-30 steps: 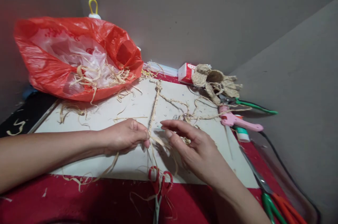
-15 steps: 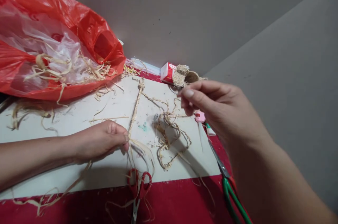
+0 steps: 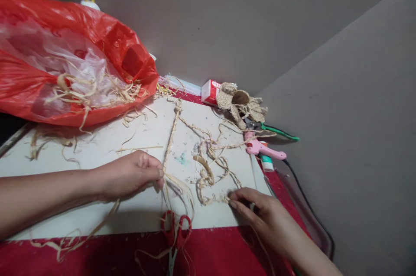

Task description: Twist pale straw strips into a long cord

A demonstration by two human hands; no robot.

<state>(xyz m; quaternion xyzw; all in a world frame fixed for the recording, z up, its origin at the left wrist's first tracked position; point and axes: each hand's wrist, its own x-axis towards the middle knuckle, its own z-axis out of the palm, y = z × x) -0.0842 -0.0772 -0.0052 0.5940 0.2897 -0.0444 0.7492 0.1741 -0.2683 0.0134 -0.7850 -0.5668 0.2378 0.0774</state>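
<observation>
- With the braid's near end as the dial's centre and twelve at the wall, the scissors (image 3: 175,228) lay at six, red handles over the edge of the board (image 3: 149,219), blades pointing back across the red cloth (image 3: 211,250).
- Loose strands (image 3: 184,190) fanned from the braid towards five, some trailing over the scissors.
- The right hand (image 3: 264,211) was between three and four, its thumb and forefinger touching the near bend of the thin cord (image 3: 223,162); whether they gripped it I couldn't tell.
- The left hand (image 3: 138,175) came in from nine, thumb and fingers pinching the braid (image 3: 170,139) where the plaiting ended.
- From there the braid ran flat along the board, just past twelve, to a knotted end.
- The cord sprawled in tangled loops towards three.
- The glue gun (image 3: 266,150), pink, sat just short of three, next to a small tube (image 3: 267,163).
- Green-handled cutters (image 3: 281,132) lay between two and three.
- The bag (image 3: 121,42), red and spilling straw, filled eleven.
- Straw shapes (image 3: 227,96) leaned near one, beside a box (image 3: 210,91).
</observation>
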